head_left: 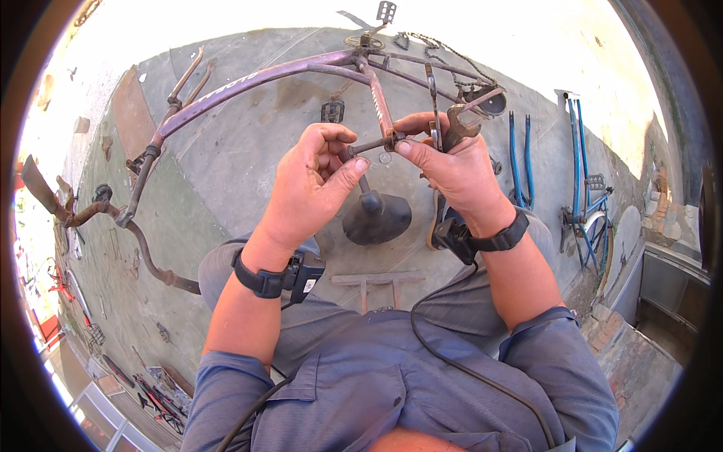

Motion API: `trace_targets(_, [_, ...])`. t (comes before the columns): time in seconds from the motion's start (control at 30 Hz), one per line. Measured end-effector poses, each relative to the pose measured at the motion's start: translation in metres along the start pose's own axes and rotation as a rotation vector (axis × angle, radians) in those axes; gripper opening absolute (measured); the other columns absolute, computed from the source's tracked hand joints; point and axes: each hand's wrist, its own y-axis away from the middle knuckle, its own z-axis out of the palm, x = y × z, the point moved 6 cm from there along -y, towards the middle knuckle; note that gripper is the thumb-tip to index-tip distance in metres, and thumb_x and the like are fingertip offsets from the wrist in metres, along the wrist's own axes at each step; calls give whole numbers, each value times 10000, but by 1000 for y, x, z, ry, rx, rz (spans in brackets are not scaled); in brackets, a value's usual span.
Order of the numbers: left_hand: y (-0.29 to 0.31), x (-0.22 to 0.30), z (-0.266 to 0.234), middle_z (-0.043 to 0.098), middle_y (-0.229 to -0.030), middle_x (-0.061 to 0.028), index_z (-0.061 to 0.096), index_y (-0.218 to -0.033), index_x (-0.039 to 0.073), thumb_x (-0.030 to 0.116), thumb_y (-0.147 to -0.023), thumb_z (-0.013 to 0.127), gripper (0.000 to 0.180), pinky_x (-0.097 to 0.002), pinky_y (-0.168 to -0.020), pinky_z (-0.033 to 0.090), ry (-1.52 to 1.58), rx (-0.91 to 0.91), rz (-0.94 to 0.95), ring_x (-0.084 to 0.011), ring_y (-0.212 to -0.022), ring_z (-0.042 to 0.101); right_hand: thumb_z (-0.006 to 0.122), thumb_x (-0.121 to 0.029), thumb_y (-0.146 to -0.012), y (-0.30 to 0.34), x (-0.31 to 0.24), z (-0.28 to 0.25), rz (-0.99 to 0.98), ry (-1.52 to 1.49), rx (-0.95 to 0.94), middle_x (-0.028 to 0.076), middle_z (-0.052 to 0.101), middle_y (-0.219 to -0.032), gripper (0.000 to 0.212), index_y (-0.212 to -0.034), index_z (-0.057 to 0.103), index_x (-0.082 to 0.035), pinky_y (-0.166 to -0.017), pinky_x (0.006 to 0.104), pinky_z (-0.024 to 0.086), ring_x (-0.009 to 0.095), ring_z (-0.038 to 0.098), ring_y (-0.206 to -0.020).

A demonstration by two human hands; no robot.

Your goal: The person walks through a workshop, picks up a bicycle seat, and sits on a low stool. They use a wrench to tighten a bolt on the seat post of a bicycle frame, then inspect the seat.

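Observation:
A purple and red bicycle frame (256, 81) lies on the ground ahead of me. My left hand (305, 177) is closed, its thumb and fingers around the outer end of a short dark metal rod (370, 146). The rod's other end meets the end of the frame's red seat tube (376, 98). With thumb and forefinger my right hand (463, 175) pinches at that joint. An open-ended spanner (461, 129) and a slim upright metal tool (432, 90) are also in its grip. Just below hangs or lies a black saddle (376, 218); its post partly hides behind my left hand.
Rusty handlebars (143, 241) stretch out on the left. A loose chain (433, 47) and a pedal (332, 111) are near the frame. Blue bicycle forks (521, 162) and a blue frame (584, 181) stand to the right. Several tools and parts lie at lower left.

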Motion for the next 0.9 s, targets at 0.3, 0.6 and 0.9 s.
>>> trace_targets(0.3, [-2,-6,-3,594,-785,-10,604,-1028,19,300,-1017,622,282,-223,-601,457,5,-120,-113,-70,-669,554,775,-76,-874,1,-2,2,18,8,4,27,720,-1011,232,-1092,723,-16,-843,270,503,102,633,-940])
trace_targets(0.6, [0,0,2,604,-805,-17,601,-1037,14,202,-1001,645,196,-235,-622,483,72,-9,-3,-73,-682,564,784,-96,-874,1,2,4,40,-18,7,30,721,-1012,243,-1095,724,-14,-857,274,505,108,635,-948])
trace_targets(0.9, [-1,-10,-3,594,-725,-18,601,-934,20,283,-1045,571,287,-227,-572,461,49,-92,-153,-72,-616,554,789,-98,-871,1,2,4,21,14,13,20,720,-993,233,-1081,729,-16,-844,268,506,99,634,-930])
